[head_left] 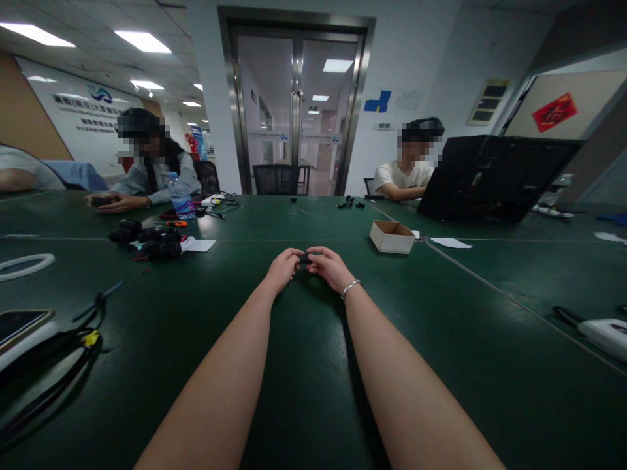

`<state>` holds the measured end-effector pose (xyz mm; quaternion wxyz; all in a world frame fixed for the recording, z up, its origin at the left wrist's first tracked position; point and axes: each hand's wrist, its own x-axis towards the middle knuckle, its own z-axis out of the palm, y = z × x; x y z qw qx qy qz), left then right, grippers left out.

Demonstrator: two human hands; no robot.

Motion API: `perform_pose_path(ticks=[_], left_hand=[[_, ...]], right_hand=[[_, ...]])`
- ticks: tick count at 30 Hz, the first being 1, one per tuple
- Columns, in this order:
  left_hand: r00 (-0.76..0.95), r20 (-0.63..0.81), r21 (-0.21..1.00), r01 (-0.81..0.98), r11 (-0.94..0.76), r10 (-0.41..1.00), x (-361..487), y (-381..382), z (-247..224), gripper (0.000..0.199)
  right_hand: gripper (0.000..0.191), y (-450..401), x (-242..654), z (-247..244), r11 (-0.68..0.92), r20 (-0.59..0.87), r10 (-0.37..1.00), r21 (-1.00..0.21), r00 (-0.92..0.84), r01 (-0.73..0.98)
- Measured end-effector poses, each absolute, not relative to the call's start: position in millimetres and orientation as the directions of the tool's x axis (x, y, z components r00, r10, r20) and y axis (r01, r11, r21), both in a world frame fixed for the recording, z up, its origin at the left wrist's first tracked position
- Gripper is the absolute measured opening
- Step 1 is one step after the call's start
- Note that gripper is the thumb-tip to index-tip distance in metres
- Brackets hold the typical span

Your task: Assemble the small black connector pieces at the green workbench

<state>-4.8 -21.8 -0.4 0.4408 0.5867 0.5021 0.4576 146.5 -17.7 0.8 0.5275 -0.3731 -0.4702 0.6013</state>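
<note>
Both arms reach forward over the green table (304,339). A small black piece (304,259) is pinched between my two hands; its exact kind is too small to make out. My left hand (284,269) grips its left end with thumb and fingers. At its right end, my right hand (329,266) closes thumb and fingertips on it, with a silver bangle (351,287) round the wrist. To the right of the hands stands an open cardboard box (392,245). On the left lies a pile of black parts (159,243) with a white paper (200,245).
A water bottle (181,198) and an orange-and-black tool (176,223) stand beyond the pile. Black cables (73,356) and a phone (22,326) lie near left. A large black monitor (490,179) is at right. Two people (164,170) sit across the table; another sleeve shows far left.
</note>
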Motion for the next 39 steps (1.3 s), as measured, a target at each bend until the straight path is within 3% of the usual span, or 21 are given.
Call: perform_pose_path(ticks=[39], left_hand=[[0.067,0.099,0.977,0.184,-0.110,0.993,-4.7,-23.9,1.8,0.029]], right_hand=[[0.012,-18.5,146.9,2.1,-0.013,0.037,0.985,-0.958,-0.169,-0.285]])
